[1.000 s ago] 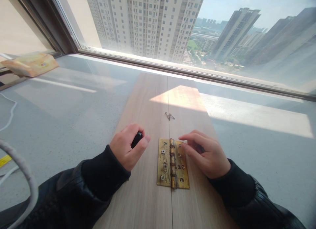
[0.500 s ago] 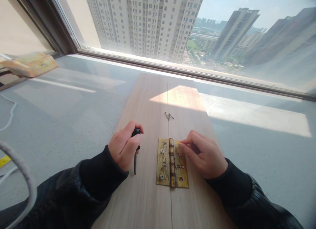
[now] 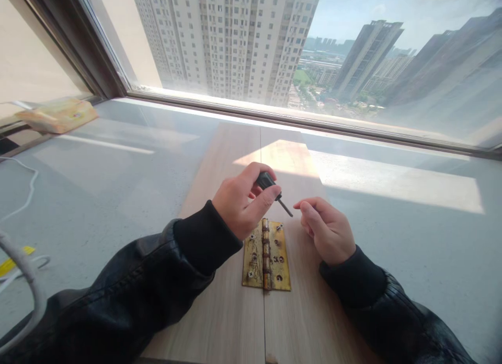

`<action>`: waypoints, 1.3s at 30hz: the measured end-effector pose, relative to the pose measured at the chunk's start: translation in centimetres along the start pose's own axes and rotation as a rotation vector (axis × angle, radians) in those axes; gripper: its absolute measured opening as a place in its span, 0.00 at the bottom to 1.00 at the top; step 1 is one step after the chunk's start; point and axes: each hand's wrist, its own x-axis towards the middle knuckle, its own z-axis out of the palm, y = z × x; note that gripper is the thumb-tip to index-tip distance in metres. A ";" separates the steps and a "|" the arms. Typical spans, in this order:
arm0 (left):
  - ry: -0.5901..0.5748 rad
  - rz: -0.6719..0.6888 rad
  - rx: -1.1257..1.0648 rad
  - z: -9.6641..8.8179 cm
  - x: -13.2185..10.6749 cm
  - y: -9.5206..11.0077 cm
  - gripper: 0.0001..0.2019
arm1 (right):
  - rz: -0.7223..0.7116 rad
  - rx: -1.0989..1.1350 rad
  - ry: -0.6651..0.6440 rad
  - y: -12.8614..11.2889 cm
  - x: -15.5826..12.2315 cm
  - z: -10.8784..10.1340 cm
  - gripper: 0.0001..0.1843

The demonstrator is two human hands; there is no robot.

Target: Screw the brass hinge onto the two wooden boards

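Observation:
A tarnished brass hinge (image 3: 266,257) lies across the seam of two pale wooden boards (image 3: 231,311); several screws sit in its holes. My left hand (image 3: 241,202) is raised above the hinge's upper left corner, closed on a small black-handled screwdriver (image 3: 272,189) whose tip points right and down. My right hand (image 3: 327,230) hovers just right of the hinge's top, fingers curled, thumb and forefinger pinched together near the screwdriver's tip. What, if anything, sits in that pinch is too small to see.
The boards rest on a grey sill (image 3: 117,170) under a wide window (image 3: 274,45). A yellowish packet (image 3: 58,115) lies far left. White cables (image 3: 23,249) curl at the left edge.
My left hand lifted the screwdriver off the board and swung it up and right over the hinge. My right hand left the hinge leaf and rose slightly. The camera tilted.

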 end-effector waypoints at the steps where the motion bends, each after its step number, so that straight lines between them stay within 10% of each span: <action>1: -0.018 0.031 0.072 0.2 0.1 0.1 0.12 | 0.004 0.003 0.006 0.1 0.0 0.0 0.19; 39: -0.186 0.453 0.437 0.8 -0.5 0.4 0.22 | -0.099 -0.066 -0.048 -0.9 0.0 -0.1 0.19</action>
